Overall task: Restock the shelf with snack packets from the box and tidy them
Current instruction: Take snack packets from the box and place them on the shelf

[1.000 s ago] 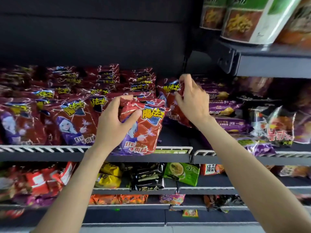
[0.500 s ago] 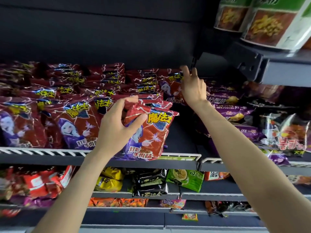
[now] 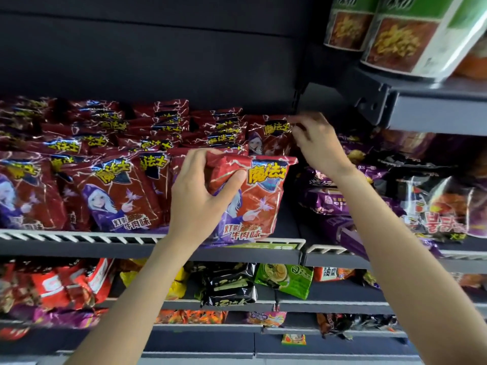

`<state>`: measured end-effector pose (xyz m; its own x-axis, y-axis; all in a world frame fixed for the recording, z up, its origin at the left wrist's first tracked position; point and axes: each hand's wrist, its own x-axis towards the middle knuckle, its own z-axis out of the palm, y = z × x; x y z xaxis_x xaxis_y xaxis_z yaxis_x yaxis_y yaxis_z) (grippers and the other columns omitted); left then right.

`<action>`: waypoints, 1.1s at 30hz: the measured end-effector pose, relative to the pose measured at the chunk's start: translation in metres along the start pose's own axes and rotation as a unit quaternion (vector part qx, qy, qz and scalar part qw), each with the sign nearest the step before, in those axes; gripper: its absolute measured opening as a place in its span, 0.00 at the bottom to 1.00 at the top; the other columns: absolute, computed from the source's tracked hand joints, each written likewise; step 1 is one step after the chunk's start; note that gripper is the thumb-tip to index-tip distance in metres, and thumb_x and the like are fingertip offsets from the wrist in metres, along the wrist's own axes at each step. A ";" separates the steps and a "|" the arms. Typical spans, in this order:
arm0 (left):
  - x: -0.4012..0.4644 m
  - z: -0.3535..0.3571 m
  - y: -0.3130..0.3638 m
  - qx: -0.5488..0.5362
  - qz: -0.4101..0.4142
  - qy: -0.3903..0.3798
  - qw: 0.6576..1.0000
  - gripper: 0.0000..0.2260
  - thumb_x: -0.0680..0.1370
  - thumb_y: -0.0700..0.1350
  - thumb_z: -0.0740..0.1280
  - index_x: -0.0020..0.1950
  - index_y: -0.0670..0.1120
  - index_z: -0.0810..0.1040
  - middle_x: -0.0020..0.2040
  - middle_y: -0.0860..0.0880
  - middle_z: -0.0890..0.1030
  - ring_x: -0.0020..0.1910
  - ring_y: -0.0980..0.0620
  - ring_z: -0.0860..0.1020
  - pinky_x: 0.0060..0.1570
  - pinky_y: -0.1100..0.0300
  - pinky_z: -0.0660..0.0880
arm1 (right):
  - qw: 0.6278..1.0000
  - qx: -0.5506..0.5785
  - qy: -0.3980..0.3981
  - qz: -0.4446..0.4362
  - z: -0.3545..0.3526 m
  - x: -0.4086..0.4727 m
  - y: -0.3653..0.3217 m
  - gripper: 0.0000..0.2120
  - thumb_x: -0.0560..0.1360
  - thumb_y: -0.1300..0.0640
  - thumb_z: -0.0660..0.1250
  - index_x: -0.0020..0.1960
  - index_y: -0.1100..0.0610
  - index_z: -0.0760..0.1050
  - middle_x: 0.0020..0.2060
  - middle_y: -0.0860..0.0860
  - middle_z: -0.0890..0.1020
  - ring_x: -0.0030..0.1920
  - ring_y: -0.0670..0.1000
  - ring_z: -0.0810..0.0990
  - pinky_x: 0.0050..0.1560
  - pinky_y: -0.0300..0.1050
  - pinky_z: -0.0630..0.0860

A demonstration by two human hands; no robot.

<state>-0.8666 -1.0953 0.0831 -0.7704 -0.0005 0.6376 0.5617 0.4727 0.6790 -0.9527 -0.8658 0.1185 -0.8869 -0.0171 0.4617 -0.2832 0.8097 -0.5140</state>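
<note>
front packet [image 3: 253,198]: red and purple, standing upright at the shelf [image 3: 105,245] front edge — crumpling at its top left corner
rear packet [image 3: 268,135]: same print, leaning upright behind it
rows [image 3: 110,164]: matching red packets overlapping leftward — filling the shelf

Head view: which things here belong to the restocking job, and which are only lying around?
Part of the job:
- left hand gripping a red foil snack packet
- right hand pinching the rear red packet
- grey wire-fronted shelf

Only lying around:
- purple packets
- green packet below
- black packets
- green-labelled tubs above
</note>
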 end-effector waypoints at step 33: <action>0.003 0.003 -0.053 0.346 0.177 -0.095 0.917 0.41 0.64 0.69 0.70 0.70 0.49 0.65 0.67 0.46 0.68 0.68 0.45 0.64 0.70 0.38 0.44 | 0.970 -0.233 0.057 0.051 0.007 -0.003 -0.028 0.23 0.73 0.43 0.68 0.61 0.58 0.74 0.53 0.58 0.80 0.54 0.63 0.79 0.44 0.48 0.70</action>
<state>-0.8998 -1.1178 0.0479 -0.6522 0.3829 0.6543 0.5112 0.8594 0.0067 -0.9448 -0.8926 0.1268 -0.8483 0.1192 0.5159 0.0219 0.9814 -0.1908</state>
